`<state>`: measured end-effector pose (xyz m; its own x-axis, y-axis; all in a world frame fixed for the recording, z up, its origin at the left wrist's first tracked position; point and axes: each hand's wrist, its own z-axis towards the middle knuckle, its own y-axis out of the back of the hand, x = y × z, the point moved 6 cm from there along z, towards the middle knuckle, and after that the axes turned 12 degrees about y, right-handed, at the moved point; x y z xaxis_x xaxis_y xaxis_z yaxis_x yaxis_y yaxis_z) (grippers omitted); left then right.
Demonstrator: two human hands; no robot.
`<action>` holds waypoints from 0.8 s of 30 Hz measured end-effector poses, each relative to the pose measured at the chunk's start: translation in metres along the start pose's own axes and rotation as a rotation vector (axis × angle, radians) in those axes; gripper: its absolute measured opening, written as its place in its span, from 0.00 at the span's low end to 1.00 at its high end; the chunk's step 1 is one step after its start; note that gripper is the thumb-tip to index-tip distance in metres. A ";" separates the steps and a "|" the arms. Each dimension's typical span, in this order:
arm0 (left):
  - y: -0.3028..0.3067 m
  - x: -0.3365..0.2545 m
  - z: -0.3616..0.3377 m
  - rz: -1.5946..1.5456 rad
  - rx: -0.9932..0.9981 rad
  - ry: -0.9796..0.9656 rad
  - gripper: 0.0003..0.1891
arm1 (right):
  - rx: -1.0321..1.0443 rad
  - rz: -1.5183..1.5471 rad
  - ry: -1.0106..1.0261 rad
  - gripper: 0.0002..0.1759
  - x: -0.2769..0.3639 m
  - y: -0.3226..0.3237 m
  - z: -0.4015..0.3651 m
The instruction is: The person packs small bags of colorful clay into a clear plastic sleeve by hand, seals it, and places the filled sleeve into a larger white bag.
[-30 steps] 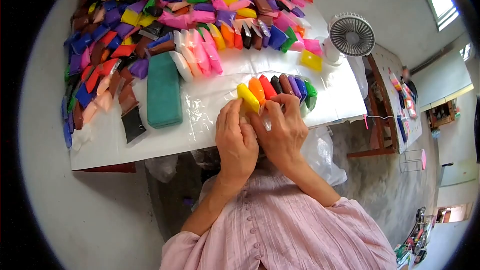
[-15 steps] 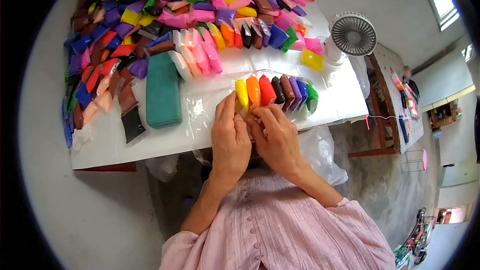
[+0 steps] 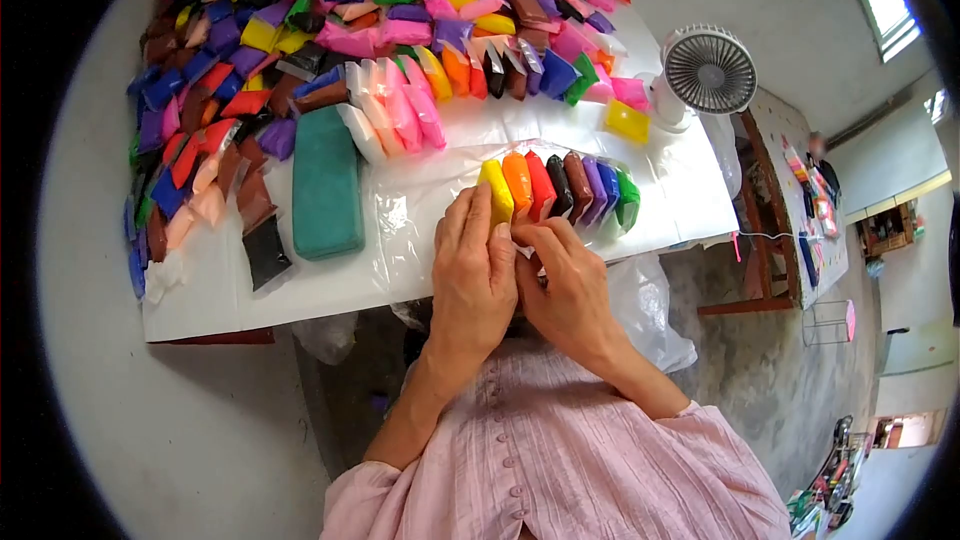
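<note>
Far left and along the back, the heap of coloured packets (image 3: 300, 20) covers the table (image 3: 220, 290). A black packet (image 3: 266, 250) lies at its near edge, and the teal block (image 3: 325, 180) lies flat just beside it.

Now your left hand (image 3: 472, 275): fingers straight and close together, not gripping, their tips laid against the yellow packet (image 3: 495, 190). That one is the left end of the row of packets (image 3: 560, 188), which stands on the clear plastic sheet (image 3: 410, 215) near the table's front edge and runs yellow, orange, red, black, brown, purple, blue, green.

Your right hand (image 3: 570, 285) touches the left one, fingers curled in at the near foot of the orange and red packets. I can't tell whether they're pinching anything.

Further right, a loose yellow packet (image 3: 626, 121) lies near the fan (image 3: 710, 68).
</note>
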<state>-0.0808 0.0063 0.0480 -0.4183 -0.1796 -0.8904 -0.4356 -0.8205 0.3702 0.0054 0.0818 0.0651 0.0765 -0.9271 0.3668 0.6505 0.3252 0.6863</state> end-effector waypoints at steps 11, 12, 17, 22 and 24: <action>0.001 0.003 0.001 0.028 -0.026 -0.057 0.23 | 0.028 0.129 0.048 0.06 0.012 0.054 0.059; 0.000 0.003 0.001 0.024 -0.028 -0.055 0.23 | 0.037 0.114 0.068 0.04 0.014 0.056 0.074; -0.002 0.001 0.000 -0.011 -0.010 0.000 0.22 | 0.210 0.003 0.103 0.17 0.003 0.022 0.139; -0.001 0.001 -0.001 0.001 -0.009 -0.030 0.24 | 0.369 -0.186 0.069 0.30 -0.004 -0.030 0.173; -0.003 0.003 -0.001 -0.003 -0.017 -0.053 0.26 | 0.298 -0.200 0.110 0.32 -0.011 -0.047 0.177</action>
<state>-0.0800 0.0077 0.0440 -0.4591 -0.1488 -0.8758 -0.4235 -0.8300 0.3630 -0.1603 0.1099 0.1398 0.0617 -0.9870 0.1482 0.4136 0.1604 0.8962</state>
